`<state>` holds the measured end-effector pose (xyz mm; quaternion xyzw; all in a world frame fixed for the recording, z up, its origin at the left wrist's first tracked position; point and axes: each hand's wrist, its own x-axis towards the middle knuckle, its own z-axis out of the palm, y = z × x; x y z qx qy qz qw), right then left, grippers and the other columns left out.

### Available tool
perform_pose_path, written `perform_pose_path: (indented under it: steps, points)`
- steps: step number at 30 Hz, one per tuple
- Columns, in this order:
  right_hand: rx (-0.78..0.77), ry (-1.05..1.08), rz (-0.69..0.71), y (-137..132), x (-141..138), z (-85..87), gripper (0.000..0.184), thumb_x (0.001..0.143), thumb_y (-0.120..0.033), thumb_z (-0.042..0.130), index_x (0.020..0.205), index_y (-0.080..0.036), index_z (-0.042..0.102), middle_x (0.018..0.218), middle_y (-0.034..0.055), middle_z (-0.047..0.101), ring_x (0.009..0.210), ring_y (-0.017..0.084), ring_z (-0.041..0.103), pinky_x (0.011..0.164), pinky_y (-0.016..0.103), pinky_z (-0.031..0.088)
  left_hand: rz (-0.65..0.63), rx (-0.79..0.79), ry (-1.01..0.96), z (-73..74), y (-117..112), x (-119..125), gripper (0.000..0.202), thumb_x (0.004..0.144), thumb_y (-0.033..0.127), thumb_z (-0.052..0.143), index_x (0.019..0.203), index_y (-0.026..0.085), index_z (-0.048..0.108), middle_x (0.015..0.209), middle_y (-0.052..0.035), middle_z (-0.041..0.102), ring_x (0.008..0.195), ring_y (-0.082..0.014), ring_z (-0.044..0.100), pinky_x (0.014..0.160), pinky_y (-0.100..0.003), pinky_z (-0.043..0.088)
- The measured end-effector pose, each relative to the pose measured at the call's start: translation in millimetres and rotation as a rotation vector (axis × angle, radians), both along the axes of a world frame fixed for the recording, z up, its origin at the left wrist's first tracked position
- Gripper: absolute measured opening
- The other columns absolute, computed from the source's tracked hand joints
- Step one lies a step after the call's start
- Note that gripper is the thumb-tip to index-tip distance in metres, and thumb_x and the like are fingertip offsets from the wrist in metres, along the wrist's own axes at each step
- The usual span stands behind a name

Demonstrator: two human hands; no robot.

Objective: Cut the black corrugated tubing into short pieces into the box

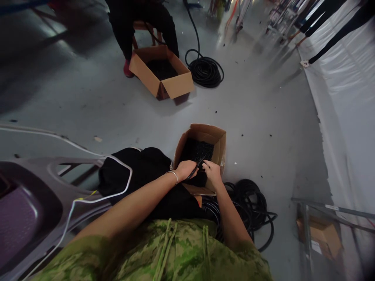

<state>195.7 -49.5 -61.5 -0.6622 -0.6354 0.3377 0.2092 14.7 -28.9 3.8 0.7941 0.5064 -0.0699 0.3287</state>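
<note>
My left hand (187,169) is closed around a thin length of black hose (191,173), which slants up toward the right between my hands. Close beside it, the fingers of my right hand (212,171) are pinched together near the hose's upper end; what they grip is too small and dark to make out. Both hands are over an open cardboard box (218,136) between my knees. Many small black pieces (203,150) lie inside that box, partly hidden by my hands.
Coiled black hose (252,199) lies by my right leg. Ahead, another cardboard box (177,86) with dark contents stands before a seated person (143,17), beside a second hose coil (206,72). A purple-grey chair (43,195) and white cable (102,198) are left; a metal frame (307,230) is right.
</note>
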Motion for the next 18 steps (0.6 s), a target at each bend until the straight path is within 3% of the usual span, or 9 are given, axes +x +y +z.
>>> perform_pose_path:
  steps: [6, 10, 18]
  points:
    - [-0.053, -0.079, -0.008, 1, 0, 1.7, 0.032, 0.091, -0.034, 0.051, 0.114, -0.025, 0.072, 0.098, 0.0036, 0.076, 0.094, 0.019, 0.069, 0.086, 0.031, 0.054, 0.016, -0.067, -0.077, -3.7, 1, 1, 0.034, 0.087, 0.030, 0.048, 0.071, 0.013, 0.072, 0.068, -0.0137, 0.069, 0.073, -0.0261, 0.070, 0.070, -0.032, 0.052]
    - [-0.093, -0.207, 0.018, -2, -7, 8.4, 0.029, 0.092, -0.033, 0.053, 0.112, -0.028, 0.073, 0.107, 0.0033, 0.075, 0.100, 0.019, 0.068, 0.088, 0.029, 0.051, 0.075, -0.137, -0.070, -9.0, 2, 2, 0.030, 0.082, 0.028, 0.054, 0.061, 0.014, 0.069, 0.055, -0.0104, 0.063, 0.066, -0.0239, 0.068, 0.066, -0.029, 0.051]
    - [-0.274, -0.443, 0.082, -19, -28, 18.0, 0.027, 0.091, -0.034, 0.057, 0.113, -0.030, 0.072, 0.112, 0.0054, 0.074, 0.100, 0.023, 0.068, 0.080, 0.029, 0.050, 0.086, -0.333, -0.032, -19.8, 13, -6, 0.030, 0.084, 0.036, 0.056, 0.065, 0.015, 0.066, 0.063, -0.0088, 0.067, 0.068, -0.0210, 0.069, 0.067, -0.025, 0.050]
